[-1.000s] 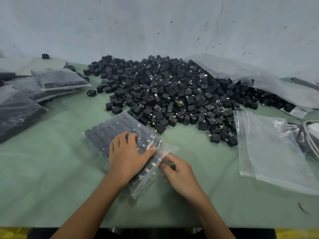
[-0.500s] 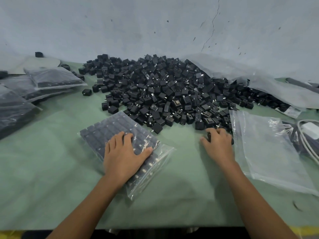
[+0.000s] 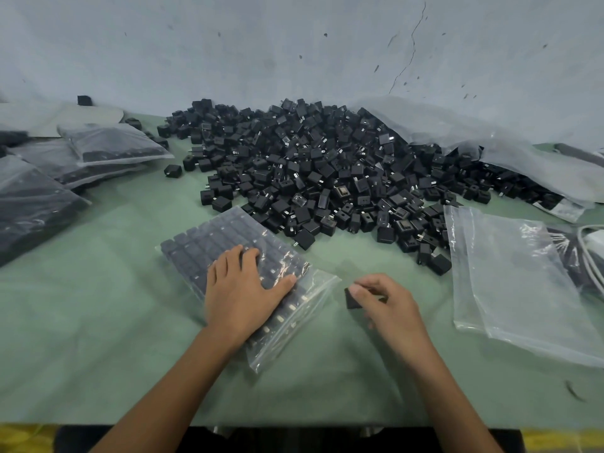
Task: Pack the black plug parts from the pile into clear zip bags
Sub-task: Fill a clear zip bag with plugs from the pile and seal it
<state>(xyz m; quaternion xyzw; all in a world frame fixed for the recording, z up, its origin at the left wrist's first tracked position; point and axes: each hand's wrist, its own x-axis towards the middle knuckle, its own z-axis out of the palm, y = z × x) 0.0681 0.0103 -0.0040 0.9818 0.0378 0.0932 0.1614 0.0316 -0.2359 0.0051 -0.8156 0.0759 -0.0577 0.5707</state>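
The job looks partway done. Several filled bags (image 3: 111,143) lie stacked at the far left of the bench (image 3: 98,338). The bag (image 3: 313,289) in front of the person holds neat rows of parts over most of its area. Only the strip along its near right edge, which seems to be the open mouth, is bare. A big pile (image 3: 327,171) of black plug parts covers the far middle, and empty bags (image 3: 510,282) lie at the right, so I judge most of the packing is yet to do.

The left hand (image 3: 242,292) lies flat on the bag with straight fingers, pressing the rows down; its grip is wide and holds nothing. The right hand (image 3: 389,305) has a narrow grip, thumb and fingertips pinching one plug part (image 3: 352,299). That part sits just right of the bag's bare edge, near it but apart.
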